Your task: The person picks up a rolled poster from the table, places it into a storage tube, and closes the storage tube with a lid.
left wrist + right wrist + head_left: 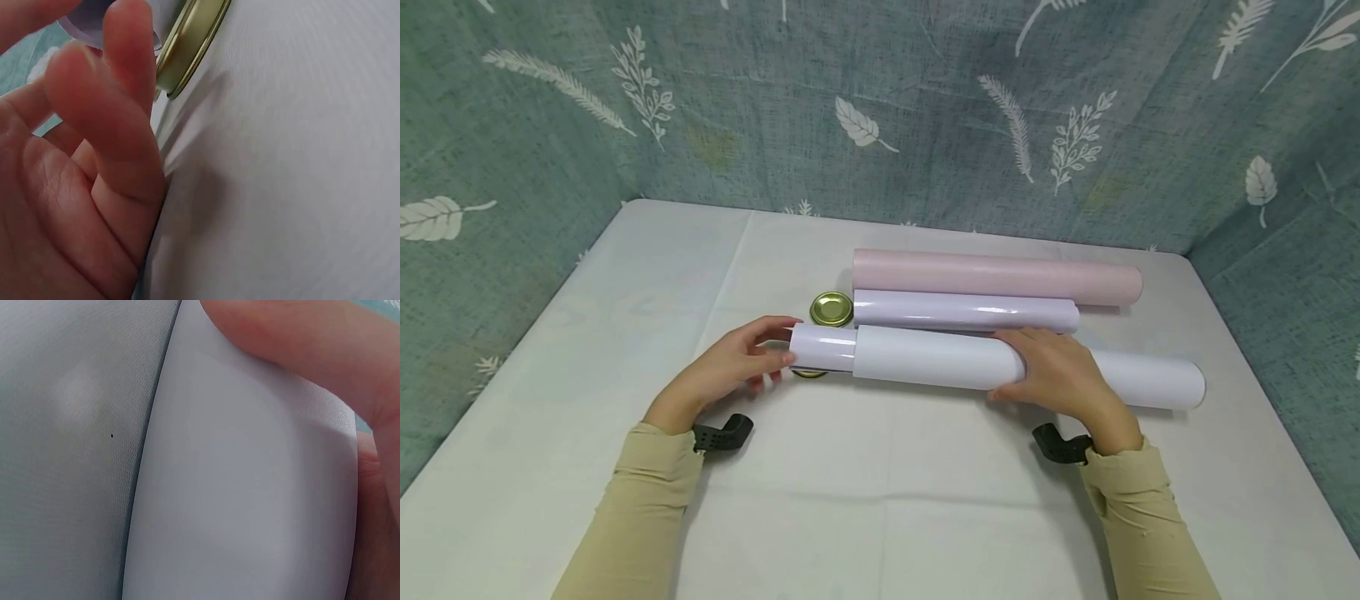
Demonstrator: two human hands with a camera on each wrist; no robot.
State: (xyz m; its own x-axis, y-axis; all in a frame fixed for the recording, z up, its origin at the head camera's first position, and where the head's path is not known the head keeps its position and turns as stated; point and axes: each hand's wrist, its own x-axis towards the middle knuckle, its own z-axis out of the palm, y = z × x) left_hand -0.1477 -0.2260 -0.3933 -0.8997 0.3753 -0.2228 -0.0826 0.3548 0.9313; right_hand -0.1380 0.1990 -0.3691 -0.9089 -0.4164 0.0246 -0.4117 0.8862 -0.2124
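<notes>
A long white tube-shaped roll (936, 357) lies crosswise in front of me, and a thinner glossy lilac-white roll (823, 347) sticks out of its left end. With my left hand (726, 367) I pinch the glossy roll's end between thumb and fingers; the lower fingers curl beneath, near a gold metal lid (194, 44). My right hand (1052, 371) grips the white roll from above, right of its middle, thumb on the near side. The white surface (244, 475) fills much of the right wrist view, with the thumb across its top.
Behind lie a second glossy lilac roll (966, 311) and a pink roll (996, 275), roughly parallel. Another gold lid (831, 308) rests flat by their left ends. A white cloth (880, 500) covers the table; leaf-patterned green curtains (925, 117) stand around its back and sides.
</notes>
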